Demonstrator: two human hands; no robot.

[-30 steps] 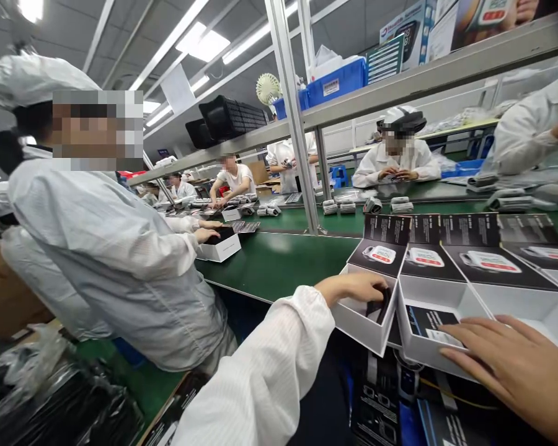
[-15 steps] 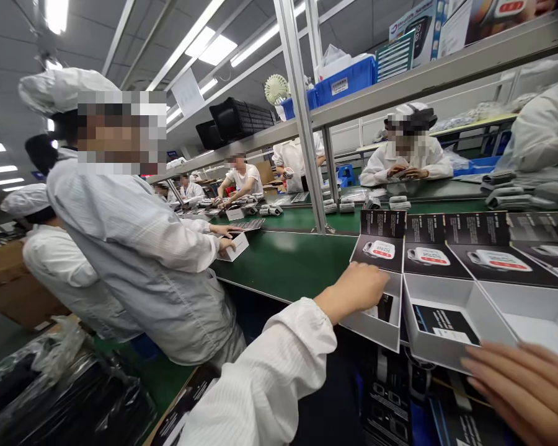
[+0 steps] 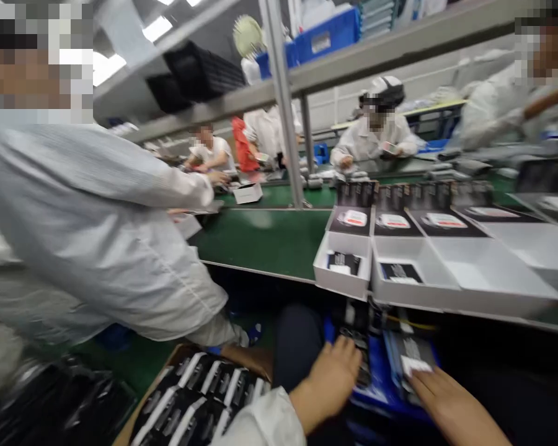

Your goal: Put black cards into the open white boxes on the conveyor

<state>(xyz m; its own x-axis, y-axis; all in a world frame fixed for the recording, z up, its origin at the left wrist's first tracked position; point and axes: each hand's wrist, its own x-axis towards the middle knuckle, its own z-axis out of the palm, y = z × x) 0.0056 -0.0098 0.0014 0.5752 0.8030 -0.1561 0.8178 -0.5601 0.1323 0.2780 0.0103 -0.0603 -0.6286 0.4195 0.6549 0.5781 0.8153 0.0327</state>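
My left hand (image 3: 328,379) reaches down onto a stack of black printed leaflets (image 3: 361,353) in a blue bin below the bench edge. Its fingers lie over the stack, somewhat blurred. On the bin's other side, my right hand (image 3: 451,399) has its fingers stretched onto dark booklets (image 3: 411,350), touching a small white slip (image 3: 416,365) on top. Above the hands, white boxes with raised black lids stand in a row on the bench. The leftmost box (image 3: 341,282) and the box beside it (image 3: 416,291) each hold black and white printed leaflets.
The green bench (image 3: 260,241) runs along the front. A metal post (image 3: 281,105) rises from it. A carton of black and white packs (image 3: 199,396) stands low at left. A co-worker in a white coat (image 3: 97,229) stands close on the left; others sit across the bench.
My left hand has left the leftmost box and dropped to the leaflets in the bin. My right hand has moved down from the box fronts to the booklets. The view has tilted downward.
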